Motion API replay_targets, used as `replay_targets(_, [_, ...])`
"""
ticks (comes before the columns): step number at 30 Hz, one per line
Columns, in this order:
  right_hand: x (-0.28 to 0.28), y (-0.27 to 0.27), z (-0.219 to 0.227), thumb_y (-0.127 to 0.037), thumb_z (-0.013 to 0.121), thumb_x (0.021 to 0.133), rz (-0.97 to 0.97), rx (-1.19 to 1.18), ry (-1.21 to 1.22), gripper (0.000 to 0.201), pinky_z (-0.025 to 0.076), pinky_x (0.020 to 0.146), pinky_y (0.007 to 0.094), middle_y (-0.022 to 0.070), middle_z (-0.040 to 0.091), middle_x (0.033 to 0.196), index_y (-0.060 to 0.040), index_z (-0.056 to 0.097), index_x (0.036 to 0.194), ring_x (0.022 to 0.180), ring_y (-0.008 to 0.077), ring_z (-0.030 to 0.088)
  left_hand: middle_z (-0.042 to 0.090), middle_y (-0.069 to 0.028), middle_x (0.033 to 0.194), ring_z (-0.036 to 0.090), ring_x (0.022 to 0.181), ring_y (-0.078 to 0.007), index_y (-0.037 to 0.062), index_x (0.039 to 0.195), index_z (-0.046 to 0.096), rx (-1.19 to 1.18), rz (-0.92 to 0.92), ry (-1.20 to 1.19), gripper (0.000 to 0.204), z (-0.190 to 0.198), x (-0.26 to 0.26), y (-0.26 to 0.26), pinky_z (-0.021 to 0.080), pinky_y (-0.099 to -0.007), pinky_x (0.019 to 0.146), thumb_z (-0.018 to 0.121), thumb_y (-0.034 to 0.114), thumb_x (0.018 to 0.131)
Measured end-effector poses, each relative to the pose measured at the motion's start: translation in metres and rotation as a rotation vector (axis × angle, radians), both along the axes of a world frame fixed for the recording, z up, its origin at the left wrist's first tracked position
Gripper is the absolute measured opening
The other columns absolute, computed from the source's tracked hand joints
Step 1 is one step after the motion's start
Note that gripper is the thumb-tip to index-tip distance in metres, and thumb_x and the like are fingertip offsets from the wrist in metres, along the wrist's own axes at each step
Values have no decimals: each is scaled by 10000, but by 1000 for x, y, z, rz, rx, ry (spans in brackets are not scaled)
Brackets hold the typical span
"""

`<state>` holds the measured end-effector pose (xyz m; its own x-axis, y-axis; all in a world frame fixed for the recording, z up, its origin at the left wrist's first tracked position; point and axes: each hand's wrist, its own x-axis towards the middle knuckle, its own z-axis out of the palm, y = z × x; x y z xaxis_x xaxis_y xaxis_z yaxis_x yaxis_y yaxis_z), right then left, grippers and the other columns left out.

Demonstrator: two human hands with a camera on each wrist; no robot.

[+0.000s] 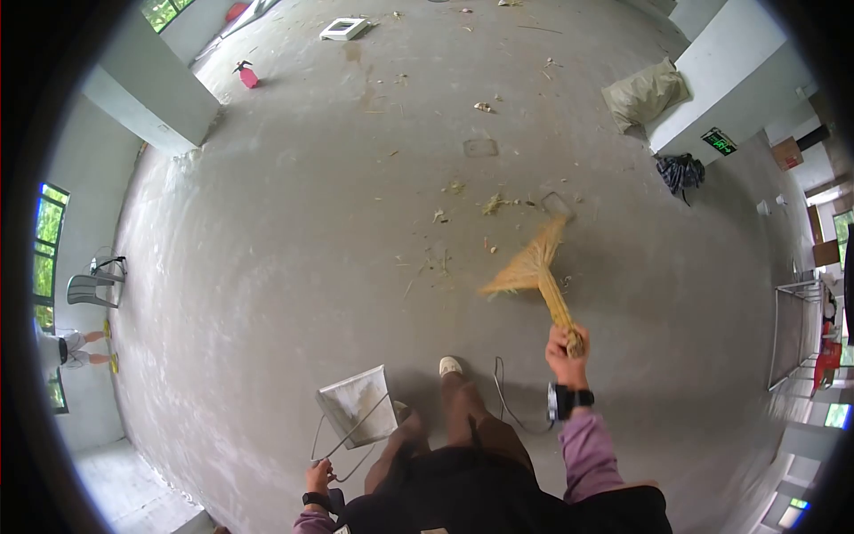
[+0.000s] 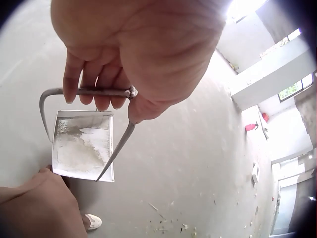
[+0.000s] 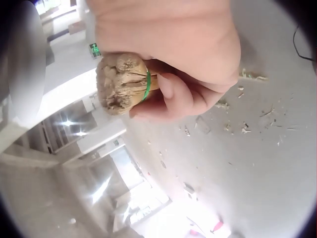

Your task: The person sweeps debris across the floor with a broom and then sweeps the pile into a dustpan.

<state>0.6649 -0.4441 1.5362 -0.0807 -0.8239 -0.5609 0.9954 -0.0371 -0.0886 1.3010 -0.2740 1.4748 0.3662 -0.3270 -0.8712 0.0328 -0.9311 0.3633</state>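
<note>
My right hand [image 1: 566, 354] grips the bound handle of a straw broom [image 1: 535, 265], which reaches forward over the floor with its fanned bristles slightly blurred. In the right wrist view, fingers and thumb wrap the handle just below its cut end [image 3: 121, 84], near a green band. Low on the left, my left hand [image 1: 318, 477] holds the bent metal handle [image 2: 94, 92] of a dustpan [image 1: 358, 402]. Its fingers hook over the bar in the left wrist view. The pan, pale and stained inside, hangs beside my legs. Scattered straw scraps [image 1: 495, 205] lie beyond the bristles.
A dark cable loop [image 1: 501, 392] lies by my right foot. Ahead are a white frame [image 1: 344, 29] and a pink object [image 1: 248, 78]. A sack [image 1: 645, 95] leans against the right pillar, near a dark folded umbrella [image 1: 680, 173]. Another person's legs [image 1: 87, 348] show at far left.
</note>
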Motion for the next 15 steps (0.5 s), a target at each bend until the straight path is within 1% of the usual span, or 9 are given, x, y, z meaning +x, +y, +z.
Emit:
replay_targets(3, [20, 15, 66, -247, 556, 777, 49, 268, 174, 196, 325, 378, 215, 13, 509, 666, -66, 484, 797, 512, 106, 478, 532, -29, 690, 524, 631, -127, 17, 812, 586, 9, 2, 4, 192, 38, 2, -18, 488, -294, 562, 543, 194, 753])
replay_targets(6, [22, 3, 96, -243, 555, 777, 99, 482, 278, 179, 327, 371, 222, 29, 521, 649, -82, 482, 751, 502, 127, 482, 538, -32, 706, 531, 646, -127, 18, 829, 578, 27, -12, 17, 189, 73, 7, -32, 489, -296, 567, 538, 195, 773])
replay_targets(8, [11, 4, 72, -235, 560, 777, 135, 525, 243, 181, 317, 366, 221, 34, 516, 613, -95, 469, 707, 491, 138, 482, 550, -33, 745, 540, 671, -128, 28, 860, 563, 21, -47, 34, 179, 75, 4, -32, 492, -301, 575, 528, 197, 812])
replay_targets(9, [3, 1, 60, -229, 561, 777, 144, 555, 207, 180, 313, 366, 220, 36, 512, 608, -96, 466, 703, 490, 140, 480, 553, -38, 747, 542, 672, -131, 23, 854, 566, 19, -59, 29, 178, 75, 1, -33, 495, -299, 575, 532, 191, 806])
replay_targets(10, [9, 5, 51, -223, 562, 778, 150, 586, 171, 179, 308, 366, 220, 38, 509, 603, -97, 463, 699, 490, 142, 478, 556, -42, 748, 544, 674, -133, 18, 848, 570, 18, -73, 26, 177, 78, 11, -29, 498, -297, 576, 536, 185, 800])
replay_targets(12, [9, -5, 28, -207, 564, 781, 256, 483, 101, 188, 291, 364, 223, 41, 504, 601, -103, 452, 670, 489, 147, 471, 561, -50, 750, 549, 676, -139, 9, 842, 578, 7, -70, 18, 175, 83, 0, -32, 503, -294, 575, 541, 172, 788])
replay_targets(13, [21, -12, 6, -203, 562, 783, 297, 438, 55, 193, 287, 364, 223, 39, 499, 598, -105, 448, 663, 491, 146, 467, 563, -52, 750, 552, 676, -141, 5, 841, 582, 0, -62, 5, 175, 81, -11, -29, 505, -292, 574, 543, 165, 783])
replay_targets(14, [38, -9, -19, -200, 559, 786, 333, 391, 12, 198, 284, 364, 224, 38, 494, 595, -106, 444, 655, 492, 146, 463, 564, -54, 751, 555, 676, -144, 2, 841, 586, -9, -58, -6, 174, 68, -16, -14, 507, -290, 573, 545, 159, 778])
replay_targets(15, [50, -21, -28, -195, 551, 792, 353, 355, 41, 205, 283, 363, 223, 33, 482, 585, -112, 438, 643, 491, 145, 454, 561, -59, 745, 560, 676, -149, -9, 844, 596, -42, -48, 14, 181, 59, -23, -10, 513, -292, 573, 547, 149, 773])
